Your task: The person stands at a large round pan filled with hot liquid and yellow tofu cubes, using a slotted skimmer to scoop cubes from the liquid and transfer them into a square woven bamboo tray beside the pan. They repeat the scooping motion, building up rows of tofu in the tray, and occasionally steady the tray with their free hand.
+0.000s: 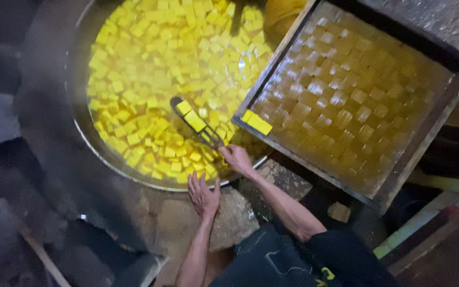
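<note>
The scene is dim overall, with one strong pool of light falling from above onto the large pan (81, 133) of yellow cubes (150, 58), which glow almost overexposed near the top centre. Small white glints of glare sit on the liquid among the cubes and on the wet tops of the brown blocks in the square tray (426, 154), which is lit more softly. A dark shadow streak crosses the cubes near the top edge. The left side and the lower corners sink into near black, with hazy grey smearing beside the pan. Detail is soft and grainy throughout; the hands (204, 195) and forearms are faintly lit, their edges slightly blurred.
</note>
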Demonstrator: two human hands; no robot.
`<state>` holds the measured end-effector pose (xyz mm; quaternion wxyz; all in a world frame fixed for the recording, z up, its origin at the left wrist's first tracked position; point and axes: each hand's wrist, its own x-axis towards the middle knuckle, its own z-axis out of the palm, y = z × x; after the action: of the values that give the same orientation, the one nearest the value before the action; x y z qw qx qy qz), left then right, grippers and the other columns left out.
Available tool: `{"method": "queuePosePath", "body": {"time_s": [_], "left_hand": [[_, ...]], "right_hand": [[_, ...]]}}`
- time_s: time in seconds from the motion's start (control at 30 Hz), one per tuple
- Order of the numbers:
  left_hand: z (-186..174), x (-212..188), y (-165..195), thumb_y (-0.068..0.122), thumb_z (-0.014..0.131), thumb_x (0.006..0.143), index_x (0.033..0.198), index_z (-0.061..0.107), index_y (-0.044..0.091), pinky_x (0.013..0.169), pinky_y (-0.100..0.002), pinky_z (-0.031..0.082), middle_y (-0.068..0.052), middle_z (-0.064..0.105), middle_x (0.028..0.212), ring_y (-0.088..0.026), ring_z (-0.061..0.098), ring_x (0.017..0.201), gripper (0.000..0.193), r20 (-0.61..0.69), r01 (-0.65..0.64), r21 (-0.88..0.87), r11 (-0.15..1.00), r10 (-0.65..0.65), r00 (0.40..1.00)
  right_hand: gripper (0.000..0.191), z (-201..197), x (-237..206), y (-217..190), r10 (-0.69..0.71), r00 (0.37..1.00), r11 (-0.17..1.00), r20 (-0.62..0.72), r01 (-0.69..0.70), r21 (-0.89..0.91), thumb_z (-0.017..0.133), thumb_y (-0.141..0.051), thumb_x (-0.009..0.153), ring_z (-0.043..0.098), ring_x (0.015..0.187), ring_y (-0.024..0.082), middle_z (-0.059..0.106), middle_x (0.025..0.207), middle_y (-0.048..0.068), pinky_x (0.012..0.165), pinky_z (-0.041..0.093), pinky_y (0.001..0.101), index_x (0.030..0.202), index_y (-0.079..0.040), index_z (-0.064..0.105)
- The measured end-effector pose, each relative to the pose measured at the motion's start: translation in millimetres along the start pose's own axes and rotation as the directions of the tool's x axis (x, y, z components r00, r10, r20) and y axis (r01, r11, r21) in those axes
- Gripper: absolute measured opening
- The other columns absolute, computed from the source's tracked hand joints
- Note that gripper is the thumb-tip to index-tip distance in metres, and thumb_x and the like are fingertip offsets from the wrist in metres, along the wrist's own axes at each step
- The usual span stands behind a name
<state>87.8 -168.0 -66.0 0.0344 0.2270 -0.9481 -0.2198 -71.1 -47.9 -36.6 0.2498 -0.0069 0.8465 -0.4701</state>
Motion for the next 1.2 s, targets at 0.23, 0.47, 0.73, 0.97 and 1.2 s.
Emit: {"method": "queuePosePath", "body": {"time_s": [0.23,0.47,0.73,0.97,1.2], "left_hand": [[2,6,0,0.044,0.073,0.087,0.131,0.061,0.002,0.12,-0.054,0.027,-0.02,0.043,0.153,-0.039,0.03,0.147,0.062,0.005,0.0,-0.031,1.0,0.0,1.0],[-1,9,-4,0.045,0.072,0.088,0.132,0.059,0.002,0.118,-0.055,0.028,-0.019,0.044,0.152,-0.039,0.03,0.148,0.063,0.049,0.028,-0.037,0.999,-0.026,0.998],[6,12,-15,0.045,0.072,0.087,0.132,0.059,0.003,0.117,-0.055,0.029,-0.019,0.044,0.152,-0.04,0.032,0.147,0.063,0.032,0.008,-0.021,1.0,-0.007,0.999],[4,14,-16,0.046,0.071,0.087,0.132,0.058,0.003,0.117,-0.056,0.029,-0.02,0.044,0.152,-0.041,0.033,0.146,0.063,0.034,0.004,-0.046,0.999,-0.003,0.999],[-3,16,-10,0.044,0.071,0.088,0.133,0.058,0.004,0.115,-0.056,0.028,-0.02,0.042,0.153,-0.042,0.031,0.146,0.062,0.058,0.028,-0.052,0.998,-0.025,0.998]], "right_hand": [[0.056,-17,-7,23,0.123,0.992,0.98,-0.019,-0.124,-0.158,0.06,-0.055,0.095,0.071,0.087,0.04,0.074,0.09,0.021,0.078,0.053,0.0497,0.102,-0.002,0.075],[0.056,-12,13,9,0.099,0.995,0.989,0.015,-0.096,-0.113,0.058,-0.055,0.092,0.07,0.096,0.043,0.074,0.095,0.024,0.083,0.053,0.0522,0.108,-0.003,0.073],[0.058,10,55,-14,0.181,0.98,0.94,0.084,-0.147,-0.309,0.06,-0.055,0.095,0.072,0.099,0.043,0.074,0.1,0.027,0.085,0.053,0.0527,0.1,0.001,0.076],[0.05,45,77,-42,0.143,0.99,0.968,0.015,-0.136,-0.21,0.061,-0.049,0.093,0.07,0.097,0.044,0.073,0.1,0.026,0.083,0.053,0.0534,0.107,-0.003,0.075],[0.052,58,89,-52,0.014,0.998,0.996,-0.068,-0.02,-0.091,0.061,-0.049,0.095,0.072,0.086,0.04,0.074,0.087,0.024,0.077,0.053,0.0496,0.102,0.0,0.075]]}}
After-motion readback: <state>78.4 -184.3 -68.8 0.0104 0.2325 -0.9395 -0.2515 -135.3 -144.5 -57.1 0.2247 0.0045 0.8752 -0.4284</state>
